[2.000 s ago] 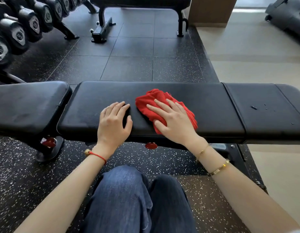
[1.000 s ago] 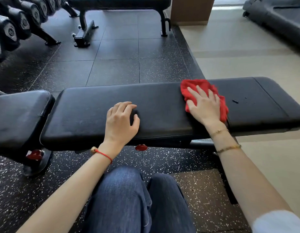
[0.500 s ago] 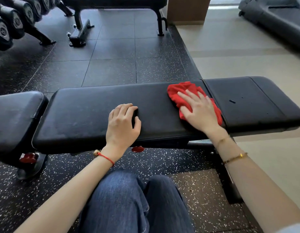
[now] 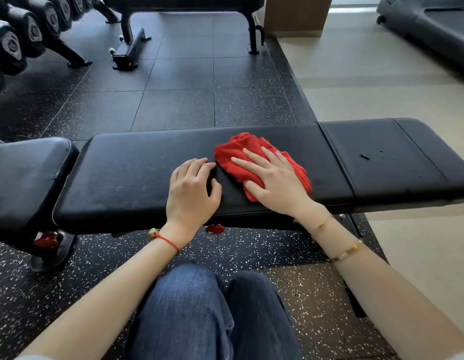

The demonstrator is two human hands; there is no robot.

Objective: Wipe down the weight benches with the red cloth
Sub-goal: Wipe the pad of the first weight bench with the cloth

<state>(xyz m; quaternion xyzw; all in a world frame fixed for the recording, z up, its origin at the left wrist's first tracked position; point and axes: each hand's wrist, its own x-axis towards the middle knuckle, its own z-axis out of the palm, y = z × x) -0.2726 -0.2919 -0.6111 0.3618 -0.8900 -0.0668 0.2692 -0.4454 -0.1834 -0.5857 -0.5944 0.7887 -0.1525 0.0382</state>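
Observation:
A black padded weight bench (image 4: 132,175) runs left to right in front of me. Its long middle pad carries the crumpled red cloth (image 4: 238,152). My right hand (image 4: 273,181) lies flat on the cloth with fingers spread, pressing it onto the pad. My left hand (image 4: 192,192) rests palm-down on the bare pad just left of the cloth, holding nothing. The shorter right pad (image 4: 397,162) has a few small dark specks on it. A separate seat pad (image 4: 23,172) sits at the left.
A second black bench (image 4: 184,3) stands across the dark rubber floor at the back. A dumbbell rack (image 4: 20,35) fills the upper left. A wooden pillar (image 4: 296,14) and a dark machine (image 4: 433,24) sit on the beige floor at the right. My knees are below the bench.
My right hand has slid the red cloth leftward along the middle pad, from near the pad seam toward my left hand. The left hand stayed planted.

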